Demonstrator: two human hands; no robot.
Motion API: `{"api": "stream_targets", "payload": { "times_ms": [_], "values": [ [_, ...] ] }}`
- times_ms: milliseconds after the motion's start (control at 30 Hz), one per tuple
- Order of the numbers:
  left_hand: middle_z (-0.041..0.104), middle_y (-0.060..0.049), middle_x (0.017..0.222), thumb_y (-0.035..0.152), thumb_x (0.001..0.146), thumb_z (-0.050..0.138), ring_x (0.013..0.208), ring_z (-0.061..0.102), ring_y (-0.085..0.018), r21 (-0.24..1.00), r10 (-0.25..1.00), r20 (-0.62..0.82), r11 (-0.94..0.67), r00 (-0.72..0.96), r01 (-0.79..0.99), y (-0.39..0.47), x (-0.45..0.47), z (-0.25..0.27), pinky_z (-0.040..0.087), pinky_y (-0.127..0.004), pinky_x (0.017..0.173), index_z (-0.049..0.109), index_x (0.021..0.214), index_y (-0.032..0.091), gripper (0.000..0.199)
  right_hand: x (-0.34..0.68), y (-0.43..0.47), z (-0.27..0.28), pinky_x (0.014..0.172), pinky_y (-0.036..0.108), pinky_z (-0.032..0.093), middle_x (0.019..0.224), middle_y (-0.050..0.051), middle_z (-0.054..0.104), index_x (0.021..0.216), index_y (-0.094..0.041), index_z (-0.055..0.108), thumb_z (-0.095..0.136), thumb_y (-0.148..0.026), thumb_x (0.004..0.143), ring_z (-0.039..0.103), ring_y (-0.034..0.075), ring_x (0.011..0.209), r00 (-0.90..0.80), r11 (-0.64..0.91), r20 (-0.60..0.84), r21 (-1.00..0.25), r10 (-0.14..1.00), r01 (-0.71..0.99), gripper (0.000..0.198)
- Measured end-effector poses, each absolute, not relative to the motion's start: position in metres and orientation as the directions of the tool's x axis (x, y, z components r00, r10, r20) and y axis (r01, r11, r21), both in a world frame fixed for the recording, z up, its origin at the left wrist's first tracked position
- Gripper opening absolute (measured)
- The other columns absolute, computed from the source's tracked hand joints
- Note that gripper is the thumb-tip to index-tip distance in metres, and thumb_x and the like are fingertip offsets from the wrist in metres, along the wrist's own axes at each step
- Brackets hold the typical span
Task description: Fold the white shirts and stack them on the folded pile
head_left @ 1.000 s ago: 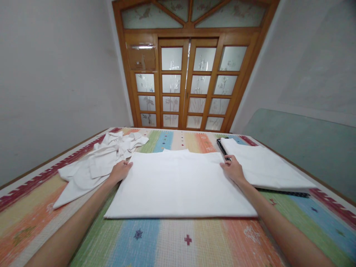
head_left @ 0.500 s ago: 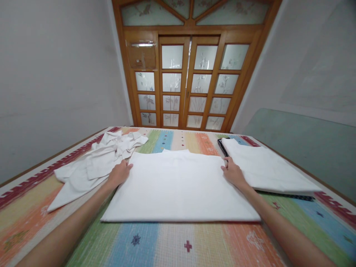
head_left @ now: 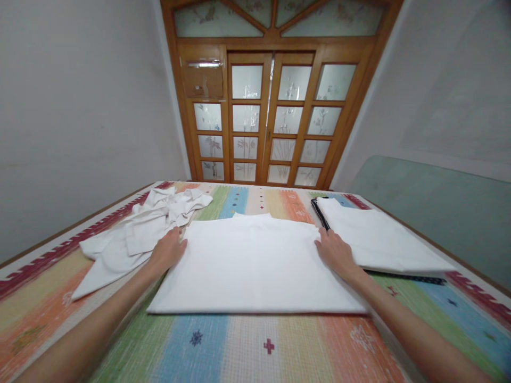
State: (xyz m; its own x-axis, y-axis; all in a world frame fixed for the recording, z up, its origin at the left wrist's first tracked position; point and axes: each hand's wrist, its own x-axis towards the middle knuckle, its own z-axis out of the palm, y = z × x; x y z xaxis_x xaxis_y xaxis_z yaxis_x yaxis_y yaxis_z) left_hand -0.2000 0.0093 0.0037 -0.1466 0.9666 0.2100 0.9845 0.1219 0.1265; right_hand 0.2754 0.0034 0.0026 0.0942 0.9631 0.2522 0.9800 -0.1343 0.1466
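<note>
A folded white shirt (head_left: pixel 255 266) lies flat in front of me, its long folded edge towards me and a small neckline bump at its far side. My left hand (head_left: pixel 168 248) is closed at the shirt's left side edge, thumb on the cloth. At the right side edge, my right hand (head_left: pixel 334 250) is closed in the same way, its thumb pointing inward. Both hands' fingertips are partly hidden. A crumpled white garment (head_left: pixel 147 234) lies just left of my left hand. Beyond my right hand is a folded white garment (head_left: pixel 391 239) on top of dark patterned cloth (head_left: pixel 425 279).
A striped, colourful cloth (head_left: pixel 247 346) covers the table. Plain walls (head_left: pixel 88 106) flank it, and a wooden door with glass panes (head_left: pixel 265 117) stands beyond the far edge. A pale green board (head_left: pixel 431 207) leans along the right side.
Both hands have shifted slightly to the left along the shirt's sides, and my right fingers lie flatter. The shirt's near edge sits marginally higher in view. The other garments look the same.
</note>
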Motion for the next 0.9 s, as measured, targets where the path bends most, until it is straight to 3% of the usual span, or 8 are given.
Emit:
{"api": "stream_targets", "payload": {
  "times_ms": [100, 200, 367, 467, 567, 667, 767, 900],
  "values": [
    [0.065, -0.013, 0.11, 0.032, 0.085, 0.045, 0.104, 0.062, -0.027, 0.139, 0.968, 0.241, 0.03, -0.063, 0.99, 0.002, -0.197, 0.005, 0.046, -0.038, 0.091, 0.054, 0.115, 0.014, 0.035, 0.28, 0.0, 0.001, 0.077, 0.034, 0.047, 0.105, 0.018, 0.063, 0.119, -0.008, 0.051, 0.039, -0.024, 0.097, 0.064, 0.026, 0.095, 0.097, -0.119, 0.183, 0.113, 0.978, 0.986, 0.03],
    [0.064, -0.013, 0.109, 0.031, 0.083, 0.048, 0.109, 0.058, -0.029, 0.146, 0.96, 0.279, -0.071, 0.028, 0.987, -0.005, -0.188, 0.009, 0.044, -0.04, 0.095, 0.058, 0.106, 0.015, 0.03, 0.283, -0.003, 0.0, 0.08, 0.035, 0.047, 0.108, 0.02, 0.063, 0.115, -0.008, 0.056, 0.04, -0.024, 0.096, 0.063, 0.028, 0.098, 0.074, -0.106, 0.216, 0.141, 0.974, 0.984, 0.03],
    [0.064, -0.013, 0.115, 0.033, 0.088, 0.044, 0.113, 0.056, -0.028, 0.178, 0.945, 0.227, -0.279, 0.237, 0.944, -0.019, -0.151, 0.012, 0.041, -0.042, 0.101, 0.06, 0.106, 0.015, 0.031, 0.27, -0.003, -0.012, 0.099, 0.047, 0.041, 0.131, 0.025, 0.056, 0.116, -0.007, 0.06, 0.038, -0.032, 0.096, 0.049, 0.034, 0.125, -0.159, 0.1, 0.279, 0.213, 0.947, 0.972, 0.039],
    [0.055, -0.015, 0.136, 0.042, 0.093, 0.037, 0.128, 0.048, -0.028, 0.201, 0.903, 0.147, -0.427, 0.404, 0.882, -0.022, -0.113, 0.007, 0.035, -0.043, 0.108, 0.057, 0.118, 0.016, 0.041, 0.238, -0.003, -0.023, 0.111, 0.05, 0.03, 0.145, 0.022, 0.045, 0.132, -0.007, 0.052, 0.028, -0.042, 0.099, 0.031, 0.032, 0.141, -0.316, 0.3, 0.227, 0.103, 0.921, 0.948, 0.054],
    [0.039, -0.017, 0.151, 0.048, 0.096, 0.027, 0.142, 0.032, -0.029, 0.196, 0.87, 0.053, -0.491, 0.49, 0.849, -0.019, -0.071, -0.003, 0.025, -0.045, 0.114, 0.044, 0.138, 0.012, 0.058, 0.192, -0.008, -0.026, 0.116, 0.047, 0.025, 0.154, 0.02, 0.032, 0.146, -0.005, 0.037, 0.02, -0.05, 0.099, 0.022, 0.03, 0.145, -0.396, 0.416, 0.181, -0.088, 0.9, 0.905, 0.067],
    [0.029, -0.018, 0.156, 0.039, 0.098, 0.019, 0.146, 0.022, -0.028, 0.178, 0.837, 0.046, -0.544, 0.545, 0.82, -0.012, -0.042, -0.012, 0.018, -0.048, 0.116, 0.031, 0.147, 0.008, 0.059, 0.155, -0.014, -0.026, 0.118, 0.046, 0.022, 0.157, 0.016, 0.025, 0.151, -0.007, 0.028, 0.016, -0.052, 0.099, 0.017, 0.029, 0.147, -0.504, 0.537, 0.191, -0.213, 0.842, 0.816, 0.07],
    [0.025, -0.016, 0.157, 0.033, 0.098, 0.017, 0.147, 0.019, -0.025, 0.174, 0.819, 0.062, -0.572, 0.571, 0.802, -0.004, -0.034, -0.016, 0.018, -0.046, 0.117, 0.026, 0.15, 0.009, 0.058, 0.142, -0.017, -0.027, 0.118, 0.046, 0.022, 0.156, 0.018, 0.027, 0.151, -0.005, 0.029, 0.015, -0.048, 0.1, 0.023, 0.028, 0.145, -0.549, 0.582, 0.193, -0.256, 0.813, 0.772, 0.068],
    [0.025, -0.012, 0.158, 0.042, 0.099, 0.014, 0.147, 0.018, -0.024, 0.193, 0.849, 0.03, -0.523, 0.527, 0.83, 0.006, -0.044, -0.015, 0.017, -0.043, 0.118, 0.027, 0.15, 0.011, 0.061, 0.154, -0.012, -0.029, 0.118, 0.046, 0.02, 0.156, 0.016, 0.027, 0.149, -0.009, 0.035, 0.015, -0.048, 0.1, 0.022, 0.027, 0.146, -0.492, 0.512, 0.145, -0.191, 0.859, 0.838, 0.065]
  ]
}}
